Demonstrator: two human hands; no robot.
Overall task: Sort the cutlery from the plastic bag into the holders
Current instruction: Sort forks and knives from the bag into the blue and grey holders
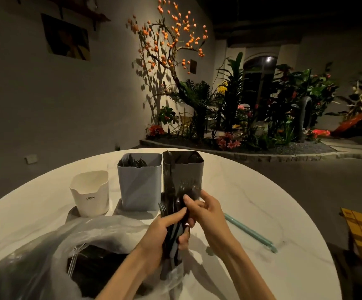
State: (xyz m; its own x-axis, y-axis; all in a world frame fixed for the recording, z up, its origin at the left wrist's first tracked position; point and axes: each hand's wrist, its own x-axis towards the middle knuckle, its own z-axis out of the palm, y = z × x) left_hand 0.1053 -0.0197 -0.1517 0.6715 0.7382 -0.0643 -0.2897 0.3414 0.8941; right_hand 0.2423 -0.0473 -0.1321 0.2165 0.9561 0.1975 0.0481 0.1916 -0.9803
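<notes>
Two holders at frame centre, grey holder [139, 182] and dark holder [182, 169], already hold cutlery, white holder [90, 192] looks empty, plastic bag [46, 252] lower left still loaded; left hand [157, 239] grips cutlery bundle [173, 230], right hand [206, 213] pinches one piece.

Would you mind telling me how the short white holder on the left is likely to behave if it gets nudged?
The short white plastic holder looks empty, so it is probably light and would slide easily on the smooth marble-look table. Being squat and wide, it seems unlikely to tip.
</notes>
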